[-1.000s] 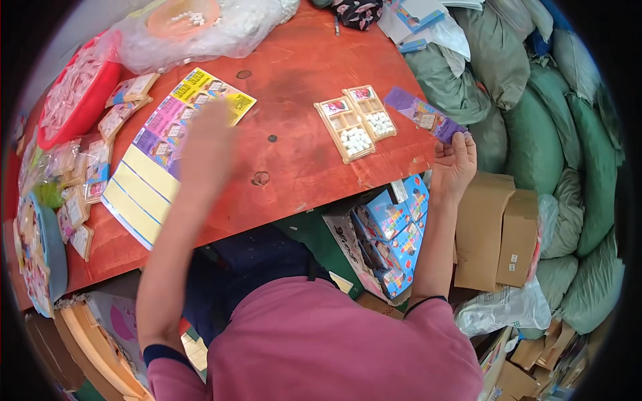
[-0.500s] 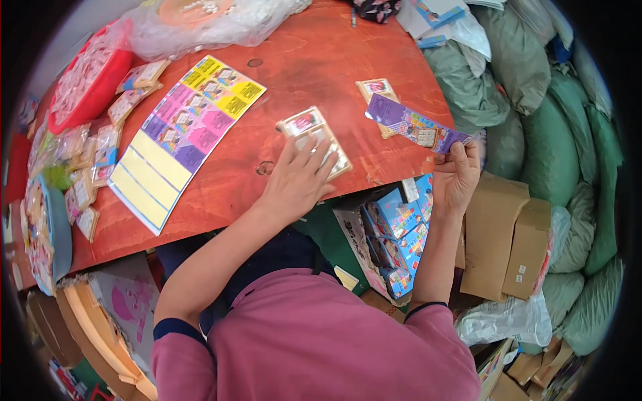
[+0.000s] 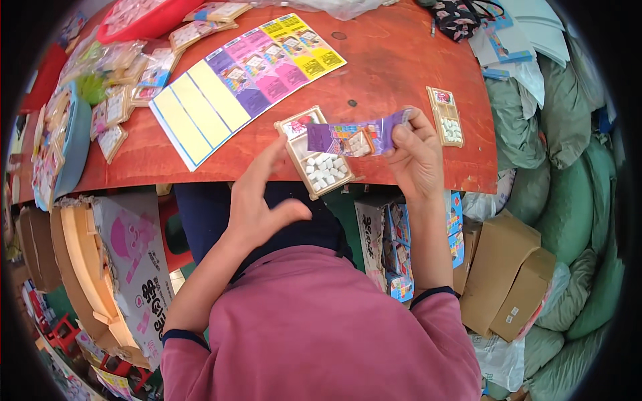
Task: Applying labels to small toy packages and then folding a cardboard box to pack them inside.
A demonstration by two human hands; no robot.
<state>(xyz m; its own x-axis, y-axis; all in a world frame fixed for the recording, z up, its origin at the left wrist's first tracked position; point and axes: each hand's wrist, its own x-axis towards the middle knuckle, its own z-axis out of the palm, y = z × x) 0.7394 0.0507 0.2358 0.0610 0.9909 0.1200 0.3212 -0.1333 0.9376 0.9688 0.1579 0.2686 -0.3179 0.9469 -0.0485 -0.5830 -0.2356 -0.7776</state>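
Between my fingers and thumb, my right hand [image 3: 416,150] pinches one end of a purple printed sticker strip [image 3: 354,138]. The strip hangs over a small wooden tray [image 3: 309,175] that lies tilted near the table's front edge. White cube-shaped pieces [image 3: 326,170] fill the tray's lower compartment, and a pink-and-white picture shows in the upper one. My left hand [image 3: 257,197] is just left of that tray, fingers and thumb spread, holding nothing. Farther right lies a second wooden tray [image 3: 447,117] with similar white pieces.
A sticker sheet [image 3: 247,87], partly peeled to pale yellow backing, lies left of centre. Several bagged trays [image 3: 110,107], a blue basin [image 3: 73,147] and a red basin [image 3: 137,20] crowd the left. Cartons [image 3: 501,274] and green sacks [image 3: 565,170] stand right of the table.
My left hand has lifted off the tray and opened beside it. My right hand has brought the purple strip leftward over the tray. The whole view has shifted.
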